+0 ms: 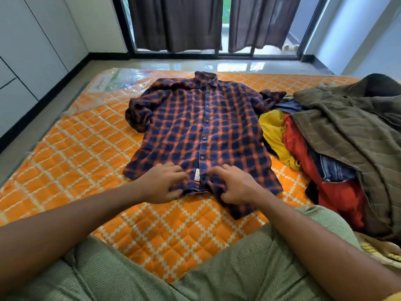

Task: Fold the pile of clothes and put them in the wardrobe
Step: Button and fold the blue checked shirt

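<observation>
Shirt (195, 127) spread mid-frame on the mattress (76, 170)
Clothes pile (347, 137) at right; glass door (225, 22) behind, cabinets (32, 51) upper left.

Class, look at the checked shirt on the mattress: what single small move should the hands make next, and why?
The shirt lies face up and buttoned, but its hem is bunched where the right hand pinches it, while the left hand rests flat beside the button strip. So probably pull that hem straight and flat first, before any fold.

One plaid shirt (184, 127); one clothes pile (347, 131); two hands (160, 183) (235, 186); two curtains (173, 22) (260, 22).
</observation>
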